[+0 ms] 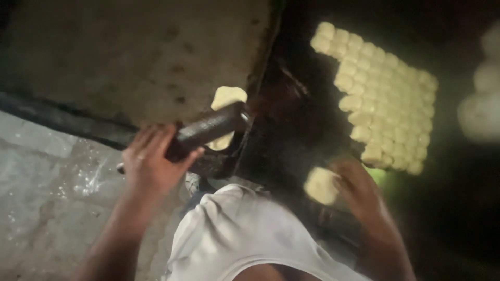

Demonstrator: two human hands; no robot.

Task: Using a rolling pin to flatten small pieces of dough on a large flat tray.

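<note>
Dark rolling pin (208,127) held tight in left hand (151,166) | right hand (357,190) grips dough ball (321,184) | dough rows (385,99) near

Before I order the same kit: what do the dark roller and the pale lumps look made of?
Roller: probably wood, dark with a dull sheen, gripped by the left hand. Lumps: seemingly soft dough, matte cream, rounded and packed in rows. Right hand holds one piece.

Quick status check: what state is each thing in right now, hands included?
Left hand: gripping the rolling pin.
Rolling pin: dark, tilted, lying over the flattened dough.
Flattened dough: rolled thin, partly hidden by the pin.
Right hand: blurred, touching a dough ball.
Dough ball: unrolled, apart from the rows.
Dough balls: unrolled, packed in rows.
</note>
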